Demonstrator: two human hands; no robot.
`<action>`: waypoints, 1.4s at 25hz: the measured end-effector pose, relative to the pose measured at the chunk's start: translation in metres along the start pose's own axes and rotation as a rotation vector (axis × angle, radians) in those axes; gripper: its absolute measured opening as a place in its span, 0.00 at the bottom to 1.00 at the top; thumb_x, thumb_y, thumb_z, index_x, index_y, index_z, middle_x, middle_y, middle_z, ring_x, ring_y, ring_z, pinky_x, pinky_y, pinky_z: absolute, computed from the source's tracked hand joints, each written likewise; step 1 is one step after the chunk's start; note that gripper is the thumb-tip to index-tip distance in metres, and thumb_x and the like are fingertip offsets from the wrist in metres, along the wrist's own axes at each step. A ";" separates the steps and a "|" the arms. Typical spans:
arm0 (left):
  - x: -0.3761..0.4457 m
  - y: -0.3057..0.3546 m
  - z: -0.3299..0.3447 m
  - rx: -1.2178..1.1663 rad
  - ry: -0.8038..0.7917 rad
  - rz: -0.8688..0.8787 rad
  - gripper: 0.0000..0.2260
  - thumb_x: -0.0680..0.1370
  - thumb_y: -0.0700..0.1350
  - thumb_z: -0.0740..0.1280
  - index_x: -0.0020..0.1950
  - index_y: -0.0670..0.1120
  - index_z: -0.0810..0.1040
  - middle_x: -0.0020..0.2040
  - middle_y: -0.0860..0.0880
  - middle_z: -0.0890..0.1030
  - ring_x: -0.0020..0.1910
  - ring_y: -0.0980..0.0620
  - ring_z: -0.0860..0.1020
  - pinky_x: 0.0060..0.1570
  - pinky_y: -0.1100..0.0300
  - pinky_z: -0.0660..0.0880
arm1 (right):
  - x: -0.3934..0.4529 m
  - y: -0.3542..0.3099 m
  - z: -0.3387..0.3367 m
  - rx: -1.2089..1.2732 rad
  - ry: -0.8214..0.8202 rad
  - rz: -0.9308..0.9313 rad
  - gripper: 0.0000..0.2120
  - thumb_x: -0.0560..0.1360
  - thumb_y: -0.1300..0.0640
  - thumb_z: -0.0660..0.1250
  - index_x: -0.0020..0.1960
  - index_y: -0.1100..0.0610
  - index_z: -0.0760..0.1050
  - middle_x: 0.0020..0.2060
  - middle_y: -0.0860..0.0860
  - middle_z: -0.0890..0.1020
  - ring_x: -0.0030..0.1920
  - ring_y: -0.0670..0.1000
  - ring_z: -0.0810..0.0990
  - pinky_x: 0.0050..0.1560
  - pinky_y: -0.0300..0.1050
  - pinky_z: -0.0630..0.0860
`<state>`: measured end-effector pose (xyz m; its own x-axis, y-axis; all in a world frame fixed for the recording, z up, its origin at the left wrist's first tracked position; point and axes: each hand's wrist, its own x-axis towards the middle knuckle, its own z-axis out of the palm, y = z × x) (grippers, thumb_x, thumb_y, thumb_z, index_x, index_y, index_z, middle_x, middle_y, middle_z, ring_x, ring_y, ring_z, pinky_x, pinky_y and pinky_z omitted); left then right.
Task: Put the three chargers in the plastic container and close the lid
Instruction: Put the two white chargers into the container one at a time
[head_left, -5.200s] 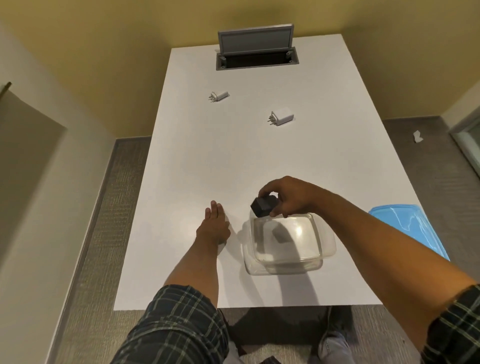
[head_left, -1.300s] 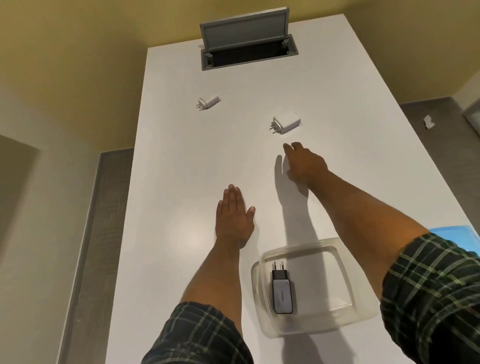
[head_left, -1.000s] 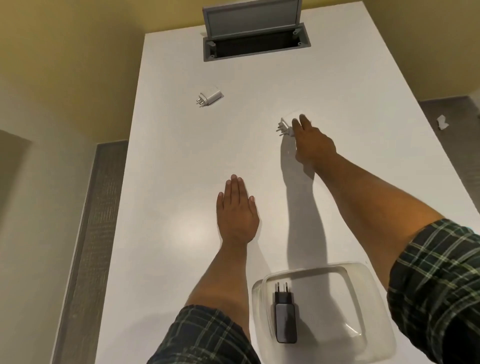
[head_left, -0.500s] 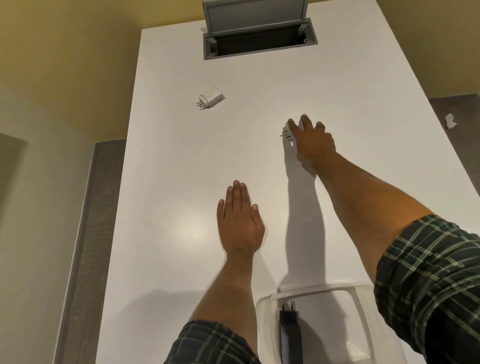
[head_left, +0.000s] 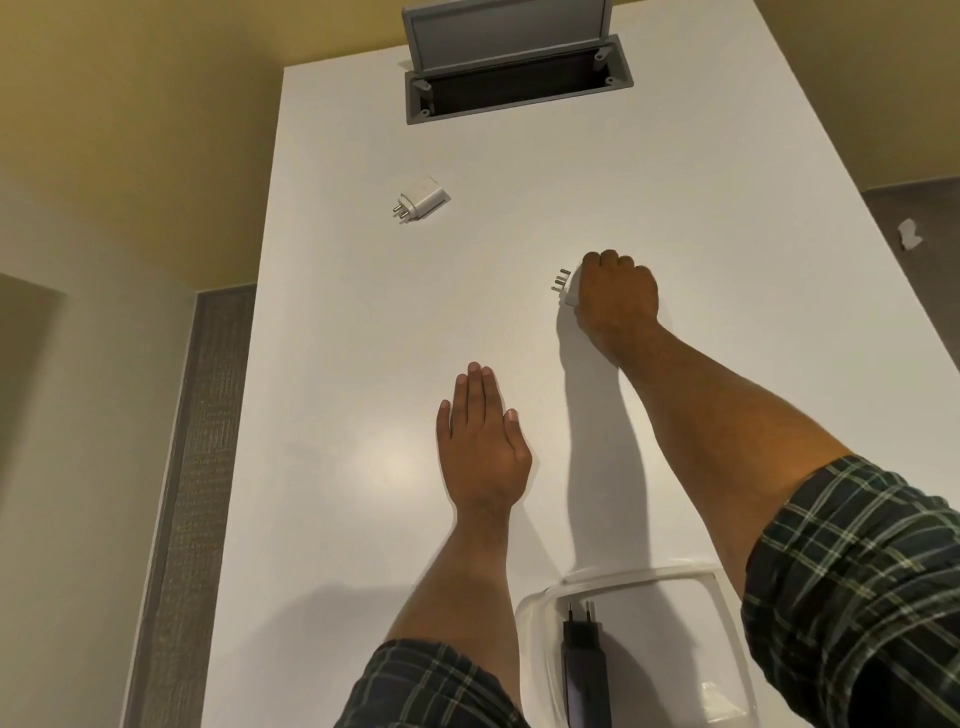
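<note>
My right hand (head_left: 618, 299) is closed over a white charger (head_left: 568, 285) at mid-table; only its prongs and left end stick out. A second white charger (head_left: 420, 204) lies farther back on the left, prongs pointing left. The clear plastic container (head_left: 540, 613) stands at the near edge of the table, partly cut off by the frame, with a black charger (head_left: 584, 660) lying inside it. My left hand (head_left: 483, 452) rests flat on the table, palm down, fingers together, holding nothing. The lid is out of view.
The white table (head_left: 363, 338) has an open grey cable hatch (head_left: 514, 78) set in its far end, with the flap standing up. Grey carpet runs along the left side. A white scrap (head_left: 909, 234) lies on the floor at the right.
My right hand reached forward to the nearer white charger and has curled shut around it. The view has dropped closer to the table, and the container has slid toward the bottom edge.
</note>
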<state>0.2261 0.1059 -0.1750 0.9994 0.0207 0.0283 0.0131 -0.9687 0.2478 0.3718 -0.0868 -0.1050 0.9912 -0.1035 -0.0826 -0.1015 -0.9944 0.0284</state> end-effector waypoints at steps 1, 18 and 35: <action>-0.001 0.000 0.000 -0.001 -0.003 0.001 0.27 0.85 0.51 0.50 0.84 0.47 0.58 0.84 0.50 0.59 0.83 0.52 0.58 0.80 0.49 0.58 | -0.006 0.000 0.000 0.020 -0.003 0.018 0.24 0.77 0.53 0.69 0.66 0.65 0.68 0.59 0.59 0.76 0.56 0.59 0.78 0.48 0.51 0.72; -0.022 -0.013 -0.049 0.065 -0.441 0.082 0.27 0.87 0.52 0.44 0.85 0.45 0.40 0.85 0.49 0.40 0.85 0.51 0.43 0.83 0.50 0.48 | -0.205 0.033 -0.059 0.814 0.024 0.283 0.29 0.53 0.39 0.74 0.50 0.47 0.70 0.47 0.44 0.76 0.44 0.48 0.78 0.34 0.41 0.71; -0.203 -0.036 -0.066 0.079 -0.501 -0.005 0.31 0.87 0.57 0.46 0.84 0.46 0.37 0.84 0.46 0.37 0.85 0.47 0.40 0.83 0.48 0.46 | -0.336 0.023 -0.063 0.249 -0.494 0.062 0.22 0.55 0.38 0.77 0.34 0.52 0.72 0.32 0.46 0.78 0.33 0.49 0.76 0.29 0.38 0.65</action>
<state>0.0204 0.1529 -0.1254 0.8918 -0.0771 -0.4459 0.0009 -0.9851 0.1721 0.0417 -0.0736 -0.0136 0.8309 -0.0990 -0.5475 -0.2344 -0.9547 -0.1831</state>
